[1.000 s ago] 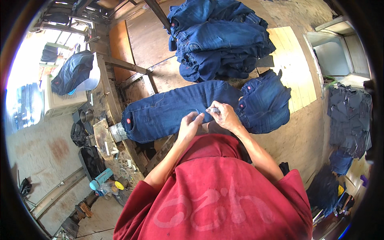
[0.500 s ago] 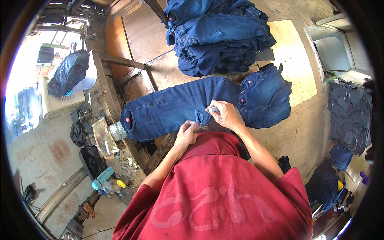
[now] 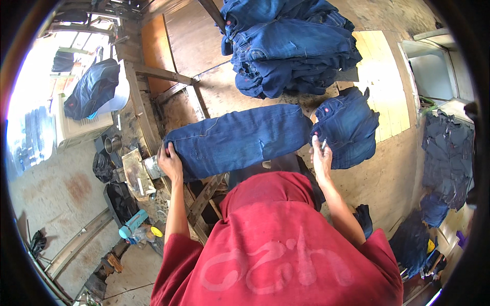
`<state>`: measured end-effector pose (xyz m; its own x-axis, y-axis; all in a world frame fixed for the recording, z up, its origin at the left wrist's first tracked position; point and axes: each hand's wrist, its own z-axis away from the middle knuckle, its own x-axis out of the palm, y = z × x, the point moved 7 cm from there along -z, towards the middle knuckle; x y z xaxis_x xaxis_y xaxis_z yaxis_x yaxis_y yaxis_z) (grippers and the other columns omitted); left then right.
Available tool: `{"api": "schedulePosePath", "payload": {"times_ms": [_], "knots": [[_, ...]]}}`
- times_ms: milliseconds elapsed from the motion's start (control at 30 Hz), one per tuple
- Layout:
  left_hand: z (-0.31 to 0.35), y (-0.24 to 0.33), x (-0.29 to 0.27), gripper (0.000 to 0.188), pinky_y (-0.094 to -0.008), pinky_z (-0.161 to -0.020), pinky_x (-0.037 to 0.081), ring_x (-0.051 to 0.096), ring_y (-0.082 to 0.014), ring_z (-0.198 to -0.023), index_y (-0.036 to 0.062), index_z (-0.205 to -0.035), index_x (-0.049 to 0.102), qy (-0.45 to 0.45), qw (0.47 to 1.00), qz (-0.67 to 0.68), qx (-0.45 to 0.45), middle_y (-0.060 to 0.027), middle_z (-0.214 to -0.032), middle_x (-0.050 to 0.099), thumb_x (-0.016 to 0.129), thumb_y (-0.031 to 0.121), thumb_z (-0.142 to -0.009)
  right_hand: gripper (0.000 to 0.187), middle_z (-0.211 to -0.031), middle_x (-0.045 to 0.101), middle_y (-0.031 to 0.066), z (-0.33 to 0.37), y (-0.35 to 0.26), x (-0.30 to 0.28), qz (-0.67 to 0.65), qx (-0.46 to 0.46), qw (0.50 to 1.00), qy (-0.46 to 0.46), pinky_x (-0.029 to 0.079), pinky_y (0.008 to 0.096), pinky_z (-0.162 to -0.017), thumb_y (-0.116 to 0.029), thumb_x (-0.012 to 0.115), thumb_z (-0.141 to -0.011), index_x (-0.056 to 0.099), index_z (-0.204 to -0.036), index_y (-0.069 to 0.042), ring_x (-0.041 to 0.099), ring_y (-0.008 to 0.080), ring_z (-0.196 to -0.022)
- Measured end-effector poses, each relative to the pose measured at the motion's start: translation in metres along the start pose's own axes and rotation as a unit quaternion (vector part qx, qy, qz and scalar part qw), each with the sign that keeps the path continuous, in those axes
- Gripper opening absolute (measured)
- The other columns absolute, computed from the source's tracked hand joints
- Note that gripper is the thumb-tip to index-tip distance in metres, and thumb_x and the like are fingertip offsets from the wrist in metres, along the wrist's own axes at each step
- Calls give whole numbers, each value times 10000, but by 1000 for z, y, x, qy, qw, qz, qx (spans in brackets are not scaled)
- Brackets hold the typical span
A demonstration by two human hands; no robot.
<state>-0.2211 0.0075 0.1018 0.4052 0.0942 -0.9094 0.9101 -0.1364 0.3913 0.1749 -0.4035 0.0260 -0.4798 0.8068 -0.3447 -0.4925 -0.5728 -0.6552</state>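
Observation:
A dark blue jeans leg (image 3: 229, 137) lies stretched crosswise in front of me over a long form, whose pale wrapped end (image 3: 152, 167) pokes out on the left. Small lighter scuffs show on the denim. My left hand (image 3: 171, 163) grips the leg's left end, fingers on top, next to that wrapped end. At the right, my right hand (image 3: 321, 162) is closed around a small pale stick (image 3: 323, 144). Its fingertips touch the bunched part of the jeans (image 3: 349, 127) near a red round spot. The form under the cloth is mostly hidden.
Beyond the form rises a big pile of blue jeans (image 3: 296, 46). A wooden frame (image 3: 163, 74) stands at the left, with a turquoise bottle (image 3: 133, 224) below it. Dark garments (image 3: 446, 153) hang at the right.
My hands have moved apart from the leg's middle: the left to its left end, the right to the bunched part. The red spot at the left end no longer shows.

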Motion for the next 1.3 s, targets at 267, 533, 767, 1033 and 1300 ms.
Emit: {"api": "schedulePosePath", "payload": {"times_ms": [267, 533, 767, 1033, 1300], "knots": [[18, 85, -10, 472, -485, -1311, 325, 445, -418, -1575, 10, -1496, 660, -89, 970, 119, 192, -211, -1655, 552, 713, 203, -1069, 367, -745, 565, -43, -36, 39, 35, -269, 61, 961, -10, 600, 329, -648, -265, 836, -1012, 520, -856, -163, 638, 127, -681], [151, 7, 7, 697, -467, -1084, 550, 690, -307, -1249, -37, -1390, 608, -254, 854, 346, -295, -194, -1312, 720, 979, 197, -848, 569, -691, 372, -123, -154, 9, -16, -122, -43, 988, 89, 288, 286, -521, -145, 890, -960, 385, -721, -251, 334, 35, -567], [-1, 113, 14, 338, -386, -926, 611, 764, -207, -952, -9, -1213, 770, -452, 889, 66, 39, -64, -1099, 829, 845, 31, -886, 298, -720, 595, -17, -165, 19, 15, -53, -22, 993, 100, 452, 345, -633, -210, 903, -934, 633, -839, -126, 540, 122, -670], [134, 147, 75, 542, -473, -1250, 450, 617, -299, -1408, 78, -1587, 550, -652, 578, 438, -222, -94, -1552, 635, 717, 100, -1072, 510, -1104, 731, 74, -159, -3, -128, -301, -26, 944, 137, 588, 421, -861, -494, 807, -1006, 686, -1244, -59, 682, 184, -1007], [177, 345, 130, 500, -549, -1197, 503, 687, -345, -1321, 38, -1367, 709, -613, 268, 644, -372, -150, -1414, 738, 569, 467, -1151, 422, -1099, 708, 174, 101, -26, 3, 70, -367, 907, 196, 560, 401, -910, -305, 881, -967, 544, -1022, -57, 695, 268, -1023]]}}
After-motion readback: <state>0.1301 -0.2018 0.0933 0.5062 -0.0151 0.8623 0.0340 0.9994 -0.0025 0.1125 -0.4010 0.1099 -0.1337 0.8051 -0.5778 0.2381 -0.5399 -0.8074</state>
